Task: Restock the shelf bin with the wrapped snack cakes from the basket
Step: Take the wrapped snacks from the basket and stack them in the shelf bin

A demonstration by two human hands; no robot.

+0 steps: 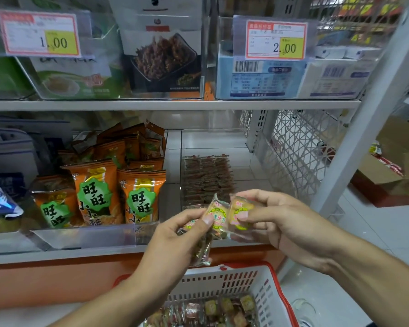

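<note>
The basket (267, 286) ran off the bottom edge, its near half unseen. The left hand (175, 241) covered most of the wrapped cakes (200, 250) it gripped, so their count was unclear. Print on both price tags (39, 33) was blurred apart from the big figures. Stacked dark snacks in the clear bin (207, 178) were too soft to identify.

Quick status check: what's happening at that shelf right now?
Left hand and right hand both gripping wrapped snack cakes. Clear bin half stocked. Basket below, more cakes inside. Nothing in the way.
</note>
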